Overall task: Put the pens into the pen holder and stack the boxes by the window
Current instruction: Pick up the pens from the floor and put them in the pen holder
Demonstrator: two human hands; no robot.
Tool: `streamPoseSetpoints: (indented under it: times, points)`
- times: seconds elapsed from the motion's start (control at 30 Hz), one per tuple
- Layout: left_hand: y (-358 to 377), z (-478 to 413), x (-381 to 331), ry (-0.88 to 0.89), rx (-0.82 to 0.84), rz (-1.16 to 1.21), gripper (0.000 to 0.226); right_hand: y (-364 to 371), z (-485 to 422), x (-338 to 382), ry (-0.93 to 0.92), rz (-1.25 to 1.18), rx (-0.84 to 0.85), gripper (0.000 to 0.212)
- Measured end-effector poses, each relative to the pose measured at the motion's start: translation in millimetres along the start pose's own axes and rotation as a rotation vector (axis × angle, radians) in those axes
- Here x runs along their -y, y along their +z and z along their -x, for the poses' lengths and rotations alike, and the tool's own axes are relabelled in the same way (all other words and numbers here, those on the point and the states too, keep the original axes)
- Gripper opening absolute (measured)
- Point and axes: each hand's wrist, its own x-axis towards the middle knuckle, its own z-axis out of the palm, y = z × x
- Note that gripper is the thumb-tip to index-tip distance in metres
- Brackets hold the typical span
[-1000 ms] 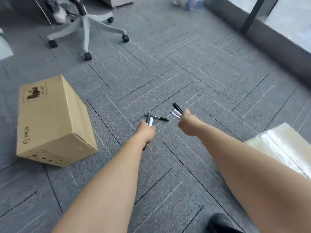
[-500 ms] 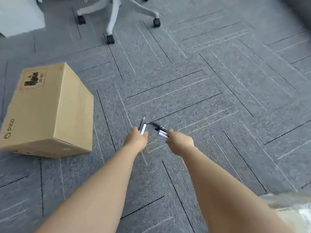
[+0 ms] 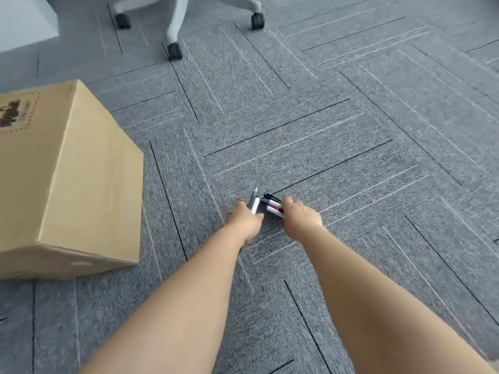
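I see both arms reach out low over the gray carpet. The left hand is curled tight round two pens, one gray and one white, and they stick up out of the fist. The right hand grips a bunch of markers with black, red and blue ends, pointing left, just beside the two pens. A brown cardboard box sits on the carpet to the left, well apart from the hands. The wheeled legs of a chair stand far up top

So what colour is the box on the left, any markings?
Brown cardboard box, dark printed mark in a dotted border on top. Head view, the only one.
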Motion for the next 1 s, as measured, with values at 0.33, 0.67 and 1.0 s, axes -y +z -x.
streamPoseSetpoints:
  times: [0.33,0.67,1.0]
  points:
    - [-40.3,135.2,-103.4,0.097,0.116,0.274,0.073,-129.1,107.9,15.8,0.163,-1.193,-0.022,0.038]
    - [-160.3,444.2,-339.6,0.222,0.203,0.139,0.081,-466.4,349.2,0.5,0.1,-1.47,-0.091,0.048]
    - [-221.3,741.6,-479.1,0.34,0.624,-0.003,0.098,-669.8,590.6,-34.5,0.467,-1.571,-0.562,0.048]
